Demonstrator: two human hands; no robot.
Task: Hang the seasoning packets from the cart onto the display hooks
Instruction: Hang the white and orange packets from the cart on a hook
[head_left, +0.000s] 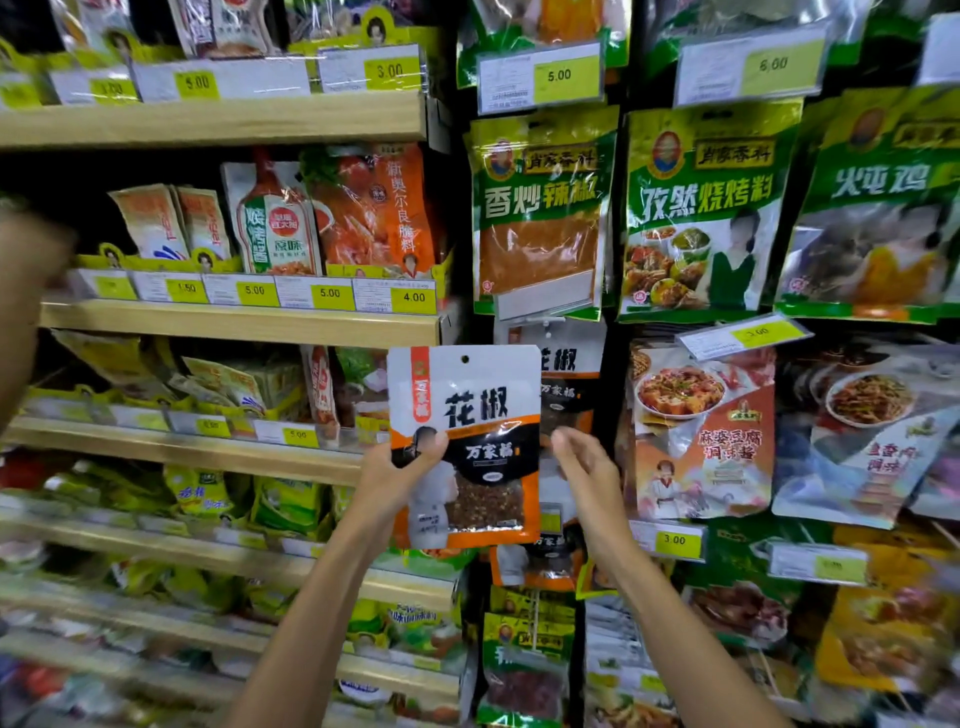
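- The pepper packet (467, 410) is upright, near the matching hung packets (569, 379) on its right.
- The left hand (397, 470) pinches its lower left edge.
- The right hand (584, 465) is just beside it, fingers loosely together, holding nothing.
- Step: aligning. Next, the top hole must go onto their hook, which I cannot make out.

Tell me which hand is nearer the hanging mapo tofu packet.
Right. The right hand sits just left of the mapo tofu packet; the left hand is farther left, gripping the peppercorn packet.
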